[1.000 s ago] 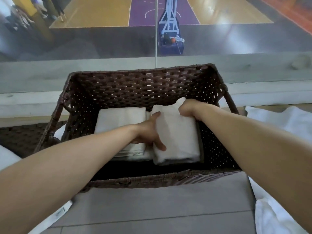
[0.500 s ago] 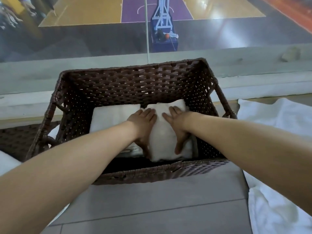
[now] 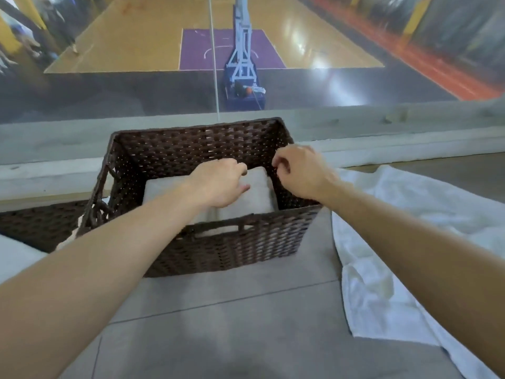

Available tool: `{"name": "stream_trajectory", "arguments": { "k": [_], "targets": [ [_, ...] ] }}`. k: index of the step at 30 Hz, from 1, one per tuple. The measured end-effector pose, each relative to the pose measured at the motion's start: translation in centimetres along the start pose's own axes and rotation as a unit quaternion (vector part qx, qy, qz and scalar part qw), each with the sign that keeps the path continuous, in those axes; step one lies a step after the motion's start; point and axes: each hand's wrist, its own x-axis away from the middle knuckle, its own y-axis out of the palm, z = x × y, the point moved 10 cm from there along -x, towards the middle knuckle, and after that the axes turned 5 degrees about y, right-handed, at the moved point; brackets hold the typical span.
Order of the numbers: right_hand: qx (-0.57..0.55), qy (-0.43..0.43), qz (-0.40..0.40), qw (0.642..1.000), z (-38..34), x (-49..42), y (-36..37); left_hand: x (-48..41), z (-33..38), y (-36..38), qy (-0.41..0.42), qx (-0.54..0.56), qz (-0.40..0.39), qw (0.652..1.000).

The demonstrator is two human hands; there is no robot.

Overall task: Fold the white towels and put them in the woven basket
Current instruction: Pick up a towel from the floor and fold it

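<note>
The dark brown woven basket [image 3: 235, 250] stands on the grey surface in front of me. Two folded white towels lie side by side in it, the right folded towel [image 3: 259, 192] plain to see, the left folded towel [image 3: 161, 187] partly hidden by my forearm. My left hand [image 3: 218, 184] hovers over the towels inside the basket, fingers loosely curled, holding nothing. Over the basket's right rim my right hand [image 3: 297, 173] is raised, its fingers also loosely curled and empty. An unfolded white towel [image 3: 396, 242] is spread out to the right of the basket.
A flat piece of the same brown weave [image 3: 41, 222] lies left of the basket, with white cloth [image 3: 16, 258] in front of it. A grey ledge [image 3: 382, 124] and a glass pane run behind the basket. Grey tiles [image 3: 246, 324] stretch toward me.
Both hands have come up off the right folded towel, which stays in the basket. My right hand has moved right, over the rim. The view has tilted up.
</note>
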Motion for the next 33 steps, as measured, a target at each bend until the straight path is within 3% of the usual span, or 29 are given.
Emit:
{"name": "stream_trajectory", "arguments": {
  "k": [2,4,8,11,13,17,21,25,29,33],
  "targets": [
    [-0.001,0.030,0.090,0.995,2.7,4.3,-3.4,1.3,3.6,-2.4,0.015,0.026,0.050,0.998],
    [0.025,0.060,0.108,0.992,5.9,9.2,-4.3,2.9,7.5,-4.4,0.040,0.020,0.096,0.994],
    [0.113,0.181,-0.032,0.976,14.0,19.0,2.1,6.1,15.4,-5.0,0.102,-0.091,0.116,0.984],
    [0.140,0.315,-0.177,0.922,20.0,26.9,10.2,8.3,19.5,-3.0,0.129,-0.151,0.065,0.978],
    [0.140,0.357,-0.240,0.892,22.1,31.4,14.8,10.0,21.0,-1.3,0.148,-0.164,0.010,0.975],
    [0.134,0.285,-0.258,0.913,20.8,34.4,17.8,14.0,22.7,0.4,0.175,-0.211,-0.049,0.960],
    [0.116,0.234,-0.323,0.910,18.6,33.2,17.4,15.6,23.2,1.6,0.179,-0.223,-0.083,0.955],
    [0.048,0.192,-0.239,0.951,13.8,26.9,9.4,16.0,22.0,0.4,0.179,-0.252,-0.093,0.946],
    [-0.006,0.126,-0.084,0.988,8.8,20.3,-6.9,15.9,18.9,-3.8,0.110,-0.235,-0.091,0.961],
    [-0.108,0.148,0.087,0.979,5.2,18.9,-23.1,17.0,17.6,-9.6,0.057,-0.161,-0.072,0.983]
  ]
}}
